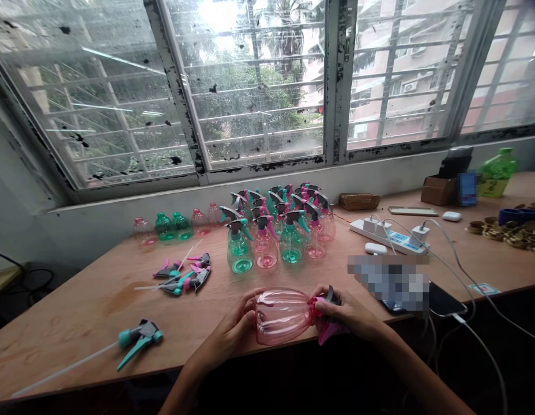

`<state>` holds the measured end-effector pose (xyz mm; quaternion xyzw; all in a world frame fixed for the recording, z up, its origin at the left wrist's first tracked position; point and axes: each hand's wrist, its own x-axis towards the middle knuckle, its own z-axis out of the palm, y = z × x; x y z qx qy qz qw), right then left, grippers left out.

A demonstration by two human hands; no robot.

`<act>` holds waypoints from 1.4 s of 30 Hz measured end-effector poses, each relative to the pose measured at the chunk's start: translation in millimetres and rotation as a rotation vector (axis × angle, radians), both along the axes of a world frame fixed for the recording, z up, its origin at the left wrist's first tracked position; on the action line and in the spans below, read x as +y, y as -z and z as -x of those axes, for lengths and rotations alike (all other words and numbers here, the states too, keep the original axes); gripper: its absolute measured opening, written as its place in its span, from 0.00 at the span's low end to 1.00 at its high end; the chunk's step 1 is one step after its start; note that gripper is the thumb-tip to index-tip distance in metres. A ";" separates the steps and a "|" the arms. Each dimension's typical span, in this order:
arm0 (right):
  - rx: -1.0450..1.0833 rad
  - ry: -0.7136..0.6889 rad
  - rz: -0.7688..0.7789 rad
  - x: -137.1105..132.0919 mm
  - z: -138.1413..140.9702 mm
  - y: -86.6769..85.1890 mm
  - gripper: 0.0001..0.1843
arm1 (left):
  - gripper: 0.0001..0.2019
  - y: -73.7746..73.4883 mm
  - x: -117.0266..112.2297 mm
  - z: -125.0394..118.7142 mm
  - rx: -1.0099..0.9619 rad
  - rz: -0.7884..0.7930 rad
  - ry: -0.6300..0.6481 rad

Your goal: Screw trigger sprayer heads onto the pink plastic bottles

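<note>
A clear pink spray bottle [281, 315] lies on its side over the front edge of the wooden table [94, 305]. My left hand [233, 331] is closed around its base. My right hand [347, 311] is closed on the pink and grey trigger spray head [327, 300] at the bottle's neck. A loose teal and grey spray head [140, 339] with a long white dip tube lies to the left. Several more loose spray heads [185, 275] are piled further back.
Several finished pink and green spray bottles [276, 230] stand in a cluster at the middle back, with capless bottles [176, 226] left of them. A white power strip [391, 236], cables, phones [443, 301], boxes and a green bottle [496, 172] fill the right side.
</note>
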<state>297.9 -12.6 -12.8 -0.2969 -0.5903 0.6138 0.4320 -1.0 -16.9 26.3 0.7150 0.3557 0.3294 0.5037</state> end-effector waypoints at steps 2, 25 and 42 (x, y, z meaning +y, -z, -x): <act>-0.001 0.001 0.003 0.4 0.1 0.1 0.20 | 0.26 3.8 1.3 1.4 0.005 0.007 0.007; -0.043 0.029 -0.008 0.0 0.5 -1.4 0.22 | 0.25 11.2 3.0 6.6 0.096 0.033 0.005; 0.006 -0.002 0.011 -1.5 2.0 -4.1 0.21 | 0.28 8.5 3.4 5.7 0.082 0.005 -0.026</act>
